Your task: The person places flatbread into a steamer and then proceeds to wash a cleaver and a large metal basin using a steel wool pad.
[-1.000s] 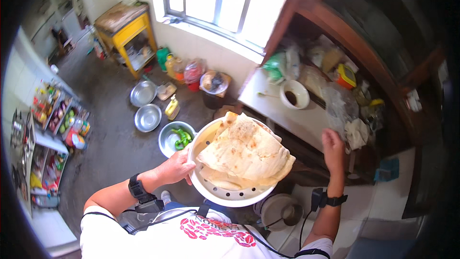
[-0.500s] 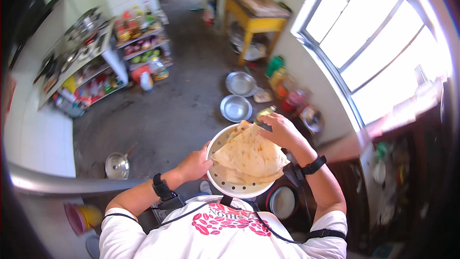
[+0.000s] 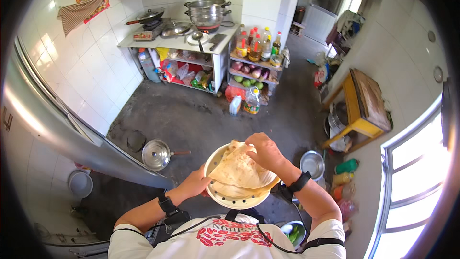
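My left hand (image 3: 195, 183) is closed on the left rim of a round, cream-coloured colander (image 3: 238, 203) with holes around its side, held in front of my body. Inside lie folded, browned flatbreads (image 3: 237, 172), stacked and overlapping. My right hand (image 3: 264, 151) is at the far right of the stack, its fingers bent and pinched at the upper edge of the bread. Its fingertips are partly hidden.
A lidded pan (image 3: 156, 155) sits on the floor ahead left, near the silver fridge (image 3: 91, 139). Ahead, a counter (image 3: 177, 43) holds a steamer pot (image 3: 207, 14), beside a bottle rack (image 3: 254, 60). A yellow table (image 3: 362, 105) and metal basin (image 3: 312, 164) are right.
The view has swung left, bringing the stove counter and fridge into fuller sight. The colander stays before me in my left hand; my right hand has shifted slightly left over the flatbread.
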Demonstrator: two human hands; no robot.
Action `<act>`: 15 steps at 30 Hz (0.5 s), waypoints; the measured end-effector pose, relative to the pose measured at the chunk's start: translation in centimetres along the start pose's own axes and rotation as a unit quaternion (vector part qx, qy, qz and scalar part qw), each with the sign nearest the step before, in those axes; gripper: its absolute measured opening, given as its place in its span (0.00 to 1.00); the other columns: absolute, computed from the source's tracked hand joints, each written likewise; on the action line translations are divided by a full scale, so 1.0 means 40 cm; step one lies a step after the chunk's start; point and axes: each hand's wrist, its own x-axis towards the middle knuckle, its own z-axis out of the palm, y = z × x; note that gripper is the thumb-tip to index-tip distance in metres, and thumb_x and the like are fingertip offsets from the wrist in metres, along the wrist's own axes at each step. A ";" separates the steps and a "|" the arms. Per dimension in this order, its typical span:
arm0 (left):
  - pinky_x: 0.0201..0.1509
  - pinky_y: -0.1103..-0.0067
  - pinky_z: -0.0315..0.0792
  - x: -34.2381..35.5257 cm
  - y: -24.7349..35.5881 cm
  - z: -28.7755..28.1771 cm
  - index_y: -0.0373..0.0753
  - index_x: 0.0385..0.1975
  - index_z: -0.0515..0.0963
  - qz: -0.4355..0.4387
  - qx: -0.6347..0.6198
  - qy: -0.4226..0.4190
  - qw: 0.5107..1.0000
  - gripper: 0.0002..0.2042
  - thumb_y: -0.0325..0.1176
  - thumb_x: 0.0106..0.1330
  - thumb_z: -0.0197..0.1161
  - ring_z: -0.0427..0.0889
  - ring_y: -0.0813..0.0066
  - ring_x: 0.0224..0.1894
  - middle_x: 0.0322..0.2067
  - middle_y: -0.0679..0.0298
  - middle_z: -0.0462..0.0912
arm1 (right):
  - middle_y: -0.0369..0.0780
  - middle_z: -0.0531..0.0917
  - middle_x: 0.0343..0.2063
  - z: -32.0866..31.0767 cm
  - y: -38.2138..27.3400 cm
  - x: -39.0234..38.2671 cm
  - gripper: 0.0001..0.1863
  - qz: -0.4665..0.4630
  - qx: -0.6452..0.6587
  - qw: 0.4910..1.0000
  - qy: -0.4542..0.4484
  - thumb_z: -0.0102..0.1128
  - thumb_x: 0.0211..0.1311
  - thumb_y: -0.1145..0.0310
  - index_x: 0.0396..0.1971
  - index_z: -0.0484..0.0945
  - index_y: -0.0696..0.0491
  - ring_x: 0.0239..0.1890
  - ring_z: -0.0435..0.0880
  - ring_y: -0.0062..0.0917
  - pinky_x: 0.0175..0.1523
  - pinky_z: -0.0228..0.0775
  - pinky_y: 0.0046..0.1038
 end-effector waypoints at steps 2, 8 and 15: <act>0.19 0.81 0.73 0.044 0.027 -0.039 0.35 0.58 0.48 0.013 0.008 0.037 0.999 0.27 0.28 0.57 0.45 0.78 0.73 0.17 0.26 0.54 0.78 | 0.42 0.77 0.35 -0.023 0.027 0.091 0.12 -0.001 0.026 0.999 -0.028 0.59 0.43 0.70 0.32 0.73 0.54 0.41 0.75 0.36 0.44 0.67 0.31; 0.20 0.80 0.73 0.146 0.097 -0.141 0.35 0.57 0.52 -0.006 -0.015 0.104 0.994 0.26 0.27 0.56 0.43 0.78 0.74 0.18 0.26 0.55 0.78 | 0.46 0.77 0.29 -0.027 0.136 0.344 0.14 -0.060 0.066 0.989 -0.119 0.58 0.43 0.68 0.31 0.71 0.56 0.32 0.76 0.40 0.37 0.67 0.34; 0.19 0.80 0.74 0.274 0.077 -0.329 0.34 0.55 0.55 -0.020 -0.073 0.160 0.984 0.24 0.25 0.55 0.42 0.77 0.73 0.17 0.27 0.55 0.77 | 0.47 0.74 0.25 0.020 0.116 0.657 0.12 -0.207 0.100 0.956 -0.184 0.58 0.43 0.68 0.27 0.70 0.57 0.31 0.73 0.43 0.34 0.64 0.38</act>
